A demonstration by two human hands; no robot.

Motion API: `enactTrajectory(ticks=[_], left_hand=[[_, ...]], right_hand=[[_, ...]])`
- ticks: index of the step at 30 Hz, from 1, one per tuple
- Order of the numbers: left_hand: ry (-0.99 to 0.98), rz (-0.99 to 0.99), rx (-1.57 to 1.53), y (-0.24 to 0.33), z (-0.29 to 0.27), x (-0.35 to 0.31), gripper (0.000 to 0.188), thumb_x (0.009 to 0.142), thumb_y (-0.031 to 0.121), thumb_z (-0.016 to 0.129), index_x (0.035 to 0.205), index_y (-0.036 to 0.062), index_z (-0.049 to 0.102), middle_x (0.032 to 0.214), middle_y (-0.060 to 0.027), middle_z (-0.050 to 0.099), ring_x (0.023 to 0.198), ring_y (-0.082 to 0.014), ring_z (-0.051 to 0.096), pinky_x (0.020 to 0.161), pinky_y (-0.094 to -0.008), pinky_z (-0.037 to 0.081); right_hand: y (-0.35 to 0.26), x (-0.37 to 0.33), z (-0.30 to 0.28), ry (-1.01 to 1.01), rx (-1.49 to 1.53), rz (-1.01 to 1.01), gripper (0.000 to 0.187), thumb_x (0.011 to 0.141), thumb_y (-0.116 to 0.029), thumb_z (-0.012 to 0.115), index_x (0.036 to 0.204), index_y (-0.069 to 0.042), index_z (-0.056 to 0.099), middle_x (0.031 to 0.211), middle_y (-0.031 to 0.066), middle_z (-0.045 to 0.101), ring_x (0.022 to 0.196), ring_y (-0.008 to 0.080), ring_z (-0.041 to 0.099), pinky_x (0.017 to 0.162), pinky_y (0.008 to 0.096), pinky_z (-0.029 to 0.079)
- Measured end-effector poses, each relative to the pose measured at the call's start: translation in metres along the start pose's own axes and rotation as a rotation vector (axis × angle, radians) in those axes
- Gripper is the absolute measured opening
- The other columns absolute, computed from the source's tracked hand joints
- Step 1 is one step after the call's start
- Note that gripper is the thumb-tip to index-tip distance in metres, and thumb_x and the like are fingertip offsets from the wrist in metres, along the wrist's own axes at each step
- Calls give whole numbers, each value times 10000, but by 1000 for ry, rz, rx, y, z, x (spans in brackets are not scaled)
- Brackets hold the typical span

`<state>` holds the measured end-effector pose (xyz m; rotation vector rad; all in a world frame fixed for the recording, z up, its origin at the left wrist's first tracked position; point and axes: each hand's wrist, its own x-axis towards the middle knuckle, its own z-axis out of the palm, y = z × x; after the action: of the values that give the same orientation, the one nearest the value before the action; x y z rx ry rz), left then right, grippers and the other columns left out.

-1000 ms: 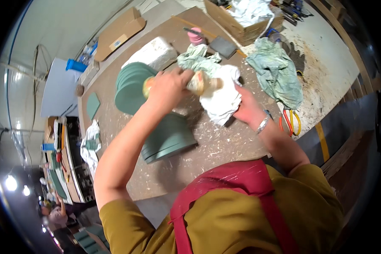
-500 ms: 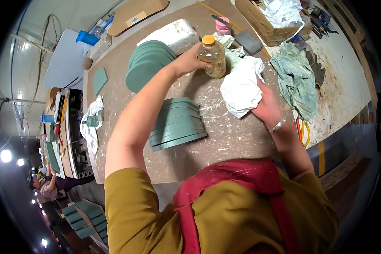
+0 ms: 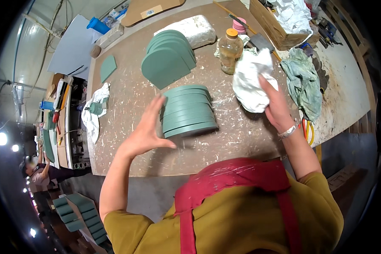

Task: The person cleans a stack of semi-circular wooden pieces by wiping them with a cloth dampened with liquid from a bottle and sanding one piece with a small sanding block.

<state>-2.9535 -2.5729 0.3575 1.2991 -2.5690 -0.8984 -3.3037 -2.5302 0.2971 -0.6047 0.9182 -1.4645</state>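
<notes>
Head view, left hand: left hand open, fingers spread flat, palm turned toward the near stack; holds nothing. Fingertips just beside the stack's left edge; cannot tell whether they touch it.
Head view, near stack: stack of green arch-shaped panels lies flat at mid tabletop, directly right of the left hand and left of the right hand. Panels fanned slightly, curved edges toward the far side, straight edges toward the person.
Head view, right hand: right hand closed on a crumpled white cloth, cloth bunched over the fingers, resting on the tabletop right of the stack.
Nearer hand: the left is clearly closer to the stack; the right is a short way off.
Far stack: second stack of green panels beyond the first, apart from it, fanned toward the far right.
Bottle: plastic bottle of pale liquid with orange cap upright, just beyond the cloth.
Other things: green rag at right; single green panel at far left; white wrapped block behind the far stack.
Room: bare scuffed tabletop open left of the near stack and along the near edge; the right side is crowded.
</notes>
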Motion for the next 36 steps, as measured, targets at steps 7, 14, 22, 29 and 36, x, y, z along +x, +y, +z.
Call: enactTrajectory(ticks=[7, 14, 22, 29, 36], left_hand=[[146, 113, -130, -25, 30, 14, 1111, 555, 279, 837, 1440, 24, 217, 1431, -260, 216, 1308, -437, 306, 1074, -451, 328], [197, 158, -20, -38, 47, 15, 1171, 559, 391, 788, 1463, 15, 145, 1471, -256, 178, 1368, -430, 206, 1127, -477, 213], [95, 175, -47, -46, 45, 21, 1175, 577, 359, 791, 1457, 2, 98, 1456, -287, 137, 1368, -451, 169, 1118, -490, 226], [151, 186, -67, -47, 51, 14, 1237, 569, 390, 792, 1463, 1, 31, 1460, -290, 127, 1368, -447, 183, 1118, -483, 217], [123, 144, -63, -48, 53, 17, 1251, 569, 421, 788, 1473, 24, 21, 1478, -277, 103, 1373, -443, 178, 1115, -494, 204]], right_hand=[[59, 33, 112, -509, -1088, -762, 463, 823, -132, 621, 1276, -116, 529, 1411, 130, 427, 1336, 349, 332, 1094, 414, 276], [152, -6, 33, 138, -583, -25, 390, 941, -170, 511, 1291, 1, 505, 1217, 100, 584, 1132, 161, 526, 996, 315, 386], [85, 9, 100, -376, -930, -423, 447, 936, -268, 561, 1286, 6, 508, 1400, 117, 427, 1305, 208, 366, 1078, 339, 284], [135, -19, 61, -22, -76, 107, 375, 971, -244, 518, 1277, -29, 517, 1275, 85, 534, 1208, 162, 457, 1057, 314, 319], [151, -8, 46, -115, -121, -29, 387, 961, -231, 523, 1307, -58, 511, 1245, 75, 575, 1192, 151, 479, 1034, 316, 347]])
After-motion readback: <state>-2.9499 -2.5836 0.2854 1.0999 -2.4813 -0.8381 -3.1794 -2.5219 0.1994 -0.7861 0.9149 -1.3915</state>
